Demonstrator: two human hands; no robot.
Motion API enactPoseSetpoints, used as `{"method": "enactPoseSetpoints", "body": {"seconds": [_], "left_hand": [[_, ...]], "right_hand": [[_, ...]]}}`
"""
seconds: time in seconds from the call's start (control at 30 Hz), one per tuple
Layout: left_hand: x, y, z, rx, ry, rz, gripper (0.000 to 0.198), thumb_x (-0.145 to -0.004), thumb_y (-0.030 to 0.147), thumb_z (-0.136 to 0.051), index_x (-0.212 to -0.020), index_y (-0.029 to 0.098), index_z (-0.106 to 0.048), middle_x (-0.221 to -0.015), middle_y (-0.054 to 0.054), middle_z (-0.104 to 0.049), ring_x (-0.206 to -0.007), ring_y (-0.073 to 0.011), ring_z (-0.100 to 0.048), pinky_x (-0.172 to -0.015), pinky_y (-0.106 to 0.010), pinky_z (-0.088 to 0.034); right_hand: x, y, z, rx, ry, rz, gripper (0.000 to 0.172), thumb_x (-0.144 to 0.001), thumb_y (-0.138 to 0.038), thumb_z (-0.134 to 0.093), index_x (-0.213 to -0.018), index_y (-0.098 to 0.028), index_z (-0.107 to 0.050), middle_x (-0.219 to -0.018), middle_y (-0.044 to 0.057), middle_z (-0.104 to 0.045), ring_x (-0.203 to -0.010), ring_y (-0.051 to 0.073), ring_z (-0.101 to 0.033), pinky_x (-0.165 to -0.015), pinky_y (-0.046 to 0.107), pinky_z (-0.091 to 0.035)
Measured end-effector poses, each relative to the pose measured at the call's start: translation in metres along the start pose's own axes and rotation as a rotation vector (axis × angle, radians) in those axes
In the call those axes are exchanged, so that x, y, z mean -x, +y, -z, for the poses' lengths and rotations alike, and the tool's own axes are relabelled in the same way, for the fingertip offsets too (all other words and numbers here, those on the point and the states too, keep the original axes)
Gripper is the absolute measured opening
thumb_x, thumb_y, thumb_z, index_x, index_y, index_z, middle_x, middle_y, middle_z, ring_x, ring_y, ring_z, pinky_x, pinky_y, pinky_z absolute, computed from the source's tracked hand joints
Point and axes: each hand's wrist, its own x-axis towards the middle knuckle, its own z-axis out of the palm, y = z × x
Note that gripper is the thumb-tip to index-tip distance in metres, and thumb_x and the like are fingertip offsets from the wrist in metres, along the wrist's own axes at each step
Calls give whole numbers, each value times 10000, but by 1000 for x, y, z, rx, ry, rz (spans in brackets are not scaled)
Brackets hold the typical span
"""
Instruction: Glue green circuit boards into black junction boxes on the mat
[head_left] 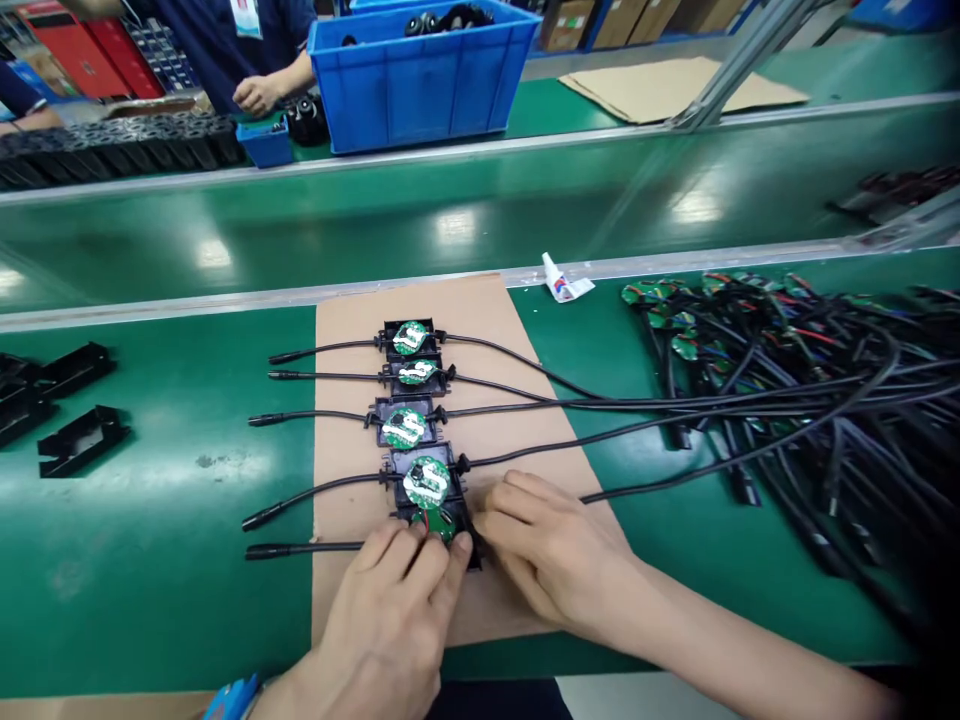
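Several black plastic housings stand in a column on a cardboard sheet (525, 400), each with a round green circuit board and a black cable out of either side. White paste coats the boards on the farther ones, such as this circuit board (426, 482). My left hand (401, 600) is closed on the nearest circuit board (436, 524), which shows red wire and no visible white paste. Beside it, my right hand (551, 545) is closed around the black cable (637, 492) where it meets the nearest housing (475, 556). My fingers hide part of that housing and the cable's end.
A tangled heap of cables (795, 400) with boards fills the right side. Loose black housings (82, 440) lie at the left. A crumpled white tube (562, 280) rests near the rail. Across the bench, a person's hand (259, 95) is beside a blue bin (420, 80).
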Motion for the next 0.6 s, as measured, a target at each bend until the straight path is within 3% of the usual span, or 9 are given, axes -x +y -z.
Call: {"method": "enactPoseSetpoints", "body": {"seconds": [0.13,0.27,0.4,0.5,0.6], "left_hand": [[-3,-7,16,163,18,6,489,-747,68,-451,-1225,94,-551,-993,-114,-628,-844,-234,-540,-807,-412,-446],[1,-39,32,189,151,137,377,-858,41,-430,-1199,157,-541,-1049,-97,-593,-931,-219,-524,-801,-380,-437],[1,-72,29,128,37,288,175,-900,120,-450,-1034,169,-550,-987,-86,-576,-887,-227,-519,-743,-376,-463],[2,-78,27,195,31,281,142,-928,120,-390,-926,183,-518,-858,-48,-570,-755,-185,-540,-649,-316,-469],[6,-71,32,269,37,293,164,-952,140,-351,-979,194,-504,-806,-24,-570,-657,-148,-564,-557,-264,-453]], "right_hand": [[-6,7,10,-40,3,32,241,-891,-94,-398,-764,-171,-588,-725,32,-516,-724,160,-423,-650,286,-361],[-19,23,17,38,113,-23,182,-879,-124,-454,-1000,-152,-588,-888,80,-579,-870,205,-482,-761,346,-422],[-25,37,4,56,96,-58,119,-878,-128,-449,-936,-155,-549,-887,84,-572,-860,212,-500,-771,376,-452],[-19,34,2,26,114,-30,146,-908,-96,-389,-956,-157,-513,-885,76,-570,-827,187,-515,-742,341,-464],[-8,18,16,67,106,6,168,-918,-92,-384,-1007,-165,-506,-880,65,-573,-780,170,-534,-678,301,-460]]}}
